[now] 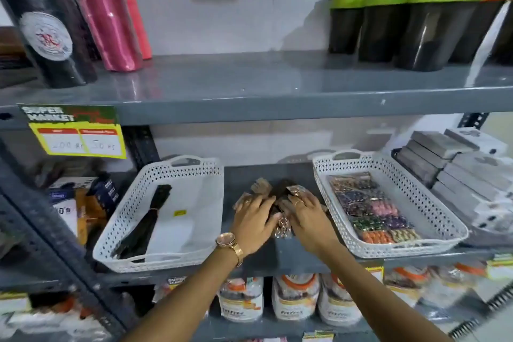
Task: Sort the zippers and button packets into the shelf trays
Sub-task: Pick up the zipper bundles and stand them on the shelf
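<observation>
Left hand [254,218], gold wristwatch [229,243]: fingers spread flat on the brownish mixed pile [273,191] between two white perforated plastic trays [200,175]. Right hand [304,209]: likewise splayed, pressing pile; nothing gripped.

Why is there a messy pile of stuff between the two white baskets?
That loose pile sits on the bare shelf, not in a tray. Both hands, left and right, rest on it. The left tray holds black zippers; the right tray holds button packets.

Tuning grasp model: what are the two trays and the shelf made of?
Left tray and right tray: likely moulded white plastic, matte, going by the perforated walls and moulded handles. Shelf: looks like grey painted metal, glossy with reflections, on slotted uprights.
</observation>
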Demonstrator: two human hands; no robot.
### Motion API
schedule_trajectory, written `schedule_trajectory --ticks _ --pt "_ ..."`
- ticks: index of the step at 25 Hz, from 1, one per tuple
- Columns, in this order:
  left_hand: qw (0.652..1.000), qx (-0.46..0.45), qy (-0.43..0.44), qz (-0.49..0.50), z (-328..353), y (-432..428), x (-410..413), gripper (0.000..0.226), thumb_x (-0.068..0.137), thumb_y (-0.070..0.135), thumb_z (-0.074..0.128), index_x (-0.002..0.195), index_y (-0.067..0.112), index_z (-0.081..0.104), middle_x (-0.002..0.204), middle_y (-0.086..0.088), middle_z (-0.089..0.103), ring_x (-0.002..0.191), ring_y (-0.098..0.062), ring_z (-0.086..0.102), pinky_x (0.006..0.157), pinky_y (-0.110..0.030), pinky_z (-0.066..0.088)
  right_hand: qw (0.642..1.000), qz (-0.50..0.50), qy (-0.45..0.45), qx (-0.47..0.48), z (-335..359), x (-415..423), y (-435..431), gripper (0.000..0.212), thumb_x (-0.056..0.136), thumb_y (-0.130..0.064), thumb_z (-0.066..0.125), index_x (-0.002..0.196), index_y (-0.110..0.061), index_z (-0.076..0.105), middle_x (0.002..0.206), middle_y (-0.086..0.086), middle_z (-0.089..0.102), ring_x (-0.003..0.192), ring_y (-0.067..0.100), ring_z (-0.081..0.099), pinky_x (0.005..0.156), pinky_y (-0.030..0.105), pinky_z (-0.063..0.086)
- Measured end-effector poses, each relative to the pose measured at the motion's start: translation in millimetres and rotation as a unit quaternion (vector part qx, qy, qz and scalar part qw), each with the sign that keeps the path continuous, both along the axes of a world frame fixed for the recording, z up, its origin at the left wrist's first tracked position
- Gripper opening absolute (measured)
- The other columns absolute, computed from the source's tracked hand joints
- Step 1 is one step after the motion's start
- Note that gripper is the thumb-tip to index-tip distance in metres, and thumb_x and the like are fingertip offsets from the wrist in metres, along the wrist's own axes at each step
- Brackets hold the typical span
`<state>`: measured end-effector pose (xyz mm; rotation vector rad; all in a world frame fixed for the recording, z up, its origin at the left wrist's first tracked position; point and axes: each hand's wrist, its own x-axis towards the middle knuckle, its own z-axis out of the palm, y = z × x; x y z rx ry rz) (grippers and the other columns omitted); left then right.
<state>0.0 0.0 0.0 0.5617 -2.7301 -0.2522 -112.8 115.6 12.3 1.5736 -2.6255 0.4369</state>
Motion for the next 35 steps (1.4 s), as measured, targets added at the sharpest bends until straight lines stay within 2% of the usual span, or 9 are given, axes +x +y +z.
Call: schedule_trajectory --ticks 4,13,15,18,21,24,30,32,35 --pt "0.993 0.076 -0.015 0.092 -16 -23 -35 0.039 0.095 0.030 0.048 0.131 0.016 0.050 0.133 -0.009 0.057 0.117 -0.030 0.055 0.099 -0.037 0.044 0.996 -0.053 -0.066 0.034 -6 -24 -34 0.031 0.096 -0.024 0.038 0.108 -0.011 0.063 0.113 0.014 0.068 0.114 0.035 0.055 0.094 0.042 0.048" --pt "0.951 0.113 -0.065 0.280 -48 -27 -83 0.042 0.090 0.044 0.050 0.125 0.021 0.051 0.129 -0.013 0.057 0.121 -0.033 0.051 0.103 -0.044 0.036 0.986 -0.075 -0.055 0.140 -36 -61 -79 0.048 0.096 -0.042 0.040 0.130 -0.009 0.052 0.144 0.015 0.046 0.136 0.034 0.037 0.112 0.045 0.035" --pt "0.946 0.142 -0.012 0.290 -41 -26 -86 0.035 0.088 0.041 0.053 0.117 0.021 0.057 0.121 -0.010 0.061 0.118 -0.032 0.053 0.100 -0.041 0.037 0.986 -0.083 -0.107 0.096 -30 -62 -76 0.043 0.095 -0.038 0.045 0.124 -0.007 0.054 0.135 0.016 0.054 0.129 0.033 0.047 0.108 0.044 0.040" --pt "0.921 0.242 0.162 0.257 -25 -22 -77 0.012 0.086 0.032 0.062 0.082 0.021 0.058 0.076 0.004 0.062 0.080 -0.022 0.064 0.061 -0.009 0.039 0.974 -0.085 -0.209 -0.008 -14 -63 -62 0.030 0.093 -0.034 0.051 0.106 -0.010 0.063 0.110 0.012 0.068 0.104 0.032 0.065 0.087 0.037 0.053" --pt "0.853 0.342 0.318 0.234 -5 -21 -63 0.024 0.081 0.034 0.069 0.068 0.020 0.055 0.061 0.004 0.056 0.059 -0.013 0.053 0.056 -0.019 0.038 0.931 -0.109 -0.315 -0.150 6 -66 -44 0.023 0.089 -0.034 0.062 0.099 -0.015 0.069 0.099 0.005 0.073 0.094 0.026 0.068 0.080 0.030 0.052" --pt "0.755 0.507 0.379 0.170 16 -11 -56 0.025 0.075 0.046 0.069 0.074 0.022 0.063 0.072 -0.006 0.060 0.070 -0.018 0.058 0.071 -0.036 0.045 0.838 -0.106 -0.466 -0.262 23 -66 -38 0.022 0.083 -0.027 0.071 0.099 -0.011 0.068 0.094 0.003 0.074 0.090 0.019 0.070 0.080 0.028 0.053" --pt "0.748 0.541 0.357 0.146 33 2 -45 0.031 0.076 0.029 0.078 0.098 0.014 0.062 0.095 -0.014 0.073 0.086 -0.021 0.071 0.078 -0.036 0.059 0.779 0.019 -0.566 -0.268 34 -45 -55 0.029 0.088 0.006 0.058 0.092 -0.022 0.066 0.094 0.005 0.073 0.078 0.012 0.072 0.062 0.020 0.060" --pt "0.757 0.502 0.385 0.160 37 -10 -32 0.026 0.077 0.015 0.078 0.097 0.010 0.063 0.090 -0.009 0.074 0.084 -0.018 0.070 0.076 -0.031 0.058 0.816 0.028 -0.518 -0.256 24 -37 -62 0.017 0.091 -0.005 0.058 0.097 -0.017 0.069 0.098 0.009 0.072 0.077 0.015 0.073 0.059 0.027 0.061" --pt "0.779 0.452 0.390 0.192 36 -23 -13 0.025 0.074 0.012 0.080 0.091 0.017 0.062 0.084 -0.001 0.073 0.080 -0.016 0.069 0.075 -0.030 0.057 0.972 0.091 -0.195 -0.091 -11 -14 -77 0.038 0.094 -0.020 0.052 0.132 -0.016 0.052 0.138 0.013 0.052 0.124 0.031 0.052 0.096 0.042 0.051"
